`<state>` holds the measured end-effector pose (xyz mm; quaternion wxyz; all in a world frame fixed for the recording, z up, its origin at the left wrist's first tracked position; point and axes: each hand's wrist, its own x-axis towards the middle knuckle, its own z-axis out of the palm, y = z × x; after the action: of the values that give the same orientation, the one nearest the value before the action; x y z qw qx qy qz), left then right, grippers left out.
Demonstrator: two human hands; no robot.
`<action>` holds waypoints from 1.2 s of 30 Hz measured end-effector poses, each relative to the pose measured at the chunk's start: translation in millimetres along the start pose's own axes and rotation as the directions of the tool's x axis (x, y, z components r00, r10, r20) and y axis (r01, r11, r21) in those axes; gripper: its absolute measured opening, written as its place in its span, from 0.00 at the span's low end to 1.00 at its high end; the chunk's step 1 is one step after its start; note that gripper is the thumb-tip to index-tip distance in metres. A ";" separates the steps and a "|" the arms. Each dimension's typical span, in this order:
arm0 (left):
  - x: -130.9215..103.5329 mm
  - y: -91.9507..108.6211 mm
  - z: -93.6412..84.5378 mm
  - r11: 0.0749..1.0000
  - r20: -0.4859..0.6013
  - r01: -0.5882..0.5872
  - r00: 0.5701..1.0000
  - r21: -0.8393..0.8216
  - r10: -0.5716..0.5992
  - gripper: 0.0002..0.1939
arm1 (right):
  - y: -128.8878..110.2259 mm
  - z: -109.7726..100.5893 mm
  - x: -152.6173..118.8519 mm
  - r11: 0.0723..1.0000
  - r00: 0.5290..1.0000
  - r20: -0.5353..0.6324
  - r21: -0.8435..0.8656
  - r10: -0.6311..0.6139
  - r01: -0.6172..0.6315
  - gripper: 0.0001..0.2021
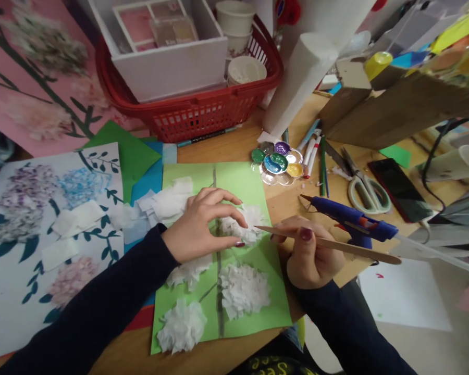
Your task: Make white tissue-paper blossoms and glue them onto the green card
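My left hand (207,224) is over the light green sheet (254,182), its fingers spread and curved beside a white paper flower (242,225). Between the thumb and fingers of my right hand (310,252) is a thin wooden stick (355,251), its pointed tip at the right side of that flower. Lower on the sheet are two fuller white paper flowers, one at right (244,290) and one at left (182,326). Another white cluster (189,272) lies partly under my left wrist. White tissue pieces (170,200) lie at the sheet's upper left.
A blue glue gun (352,216), scissors (365,190) and a phone (400,185) lie to the right. Beyond the sheet are a paint palette (277,162), markers (311,151) and a red basket (203,112). A white floral picture (15,291) lies at left.
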<state>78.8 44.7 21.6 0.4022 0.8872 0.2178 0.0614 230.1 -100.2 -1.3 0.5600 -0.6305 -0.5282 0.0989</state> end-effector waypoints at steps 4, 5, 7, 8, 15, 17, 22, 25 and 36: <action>0.3 2.2 2.1 0.997 -0.039 -0.018 0.999 0.074 0.021 0.05 | 0.9 1.4 -0.1 0.999 0.995 -0.094 0.039 0.019 -0.015 0.14; 0.3 2.2 1.6 0.997 -0.040 -0.017 0.999 0.080 0.020 0.06 | 1.3 2.0 -0.1 0.999 0.994 -0.107 0.050 0.019 -0.014 0.14; 0.3 1.7 -0.8 0.997 -0.033 -0.014 0.999 0.076 0.017 0.06 | 1.9 2.6 -0.2 0.998 0.992 -0.128 0.069 0.014 -0.006 0.14; 0.4 1.4 -2.4 0.997 -0.031 -0.014 0.999 0.072 0.016 0.06 | 2.0 2.6 -0.2 0.997 0.991 -0.133 0.072 0.013 -0.003 0.14; 1.6 4.5 -4.9 0.990 -0.009 -0.031 0.999 0.135 0.032 0.05 | 0.6 1.4 -0.5 0.999 0.992 -0.126 0.036 0.018 -0.014 0.15; 1.5 6.0 -3.3 0.986 -0.009 -0.034 0.999 0.166 0.036 0.06 | 0.1 1.2 -0.6 0.999 0.993 -0.118 0.045 0.017 -0.011 0.15; 0.4 6.6 -6.8 0.986 -0.034 -0.024 0.999 0.164 0.030 0.07 | -0.5 -1.4 0.1 0.997 0.994 -0.106 0.075 0.005 0.003 0.13; 0.7 3.5 -13.7 0.992 -0.061 -0.012 0.998 0.124 0.020 0.07 | -1.6 -3.3 2.6 0.994 0.999 -0.019 0.102 -0.031 0.033 0.12; 2.1 -15.8 -12.4 0.998 0.054 -0.033 0.998 0.057 0.030 0.16 | 0.2 5.1 7.1 0.976 0.934 0.322 -0.102 -0.153 0.195 0.10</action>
<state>71.8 63.3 18.1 0.3809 0.9031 0.1947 0.0379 229.5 -91.6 0.0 0.4330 -0.5934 -0.6692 0.1120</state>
